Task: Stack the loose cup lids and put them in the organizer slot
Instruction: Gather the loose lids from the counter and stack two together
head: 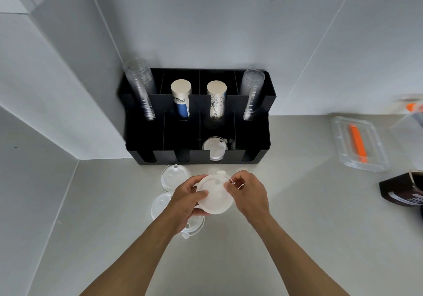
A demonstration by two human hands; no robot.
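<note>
Black organizer (pixel 196 121) against wall on grey table (pixel 297 204); clear cup stacks (pixel 140 89) in outer back slots, paper cup stacks (pixel 180 99) in middle ones. Few lids (pixel 214 149) already in front slot, third from left. Clear box (pixel 359 144) with orange item at right, dark carton (pixel 402 190) cut off by edge. Left hand (pixel 187 200) and right hand (pixel 248 192) both grip lid stack (pixel 214 196) above table, face up, tab toward organizer. Loose lid (pixel 175 178) beyond left hand; two more half hidden under wrist.

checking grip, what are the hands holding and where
A lid, held by both: left hand at its left rim, right hand pinching the right edge by the tab.
</note>
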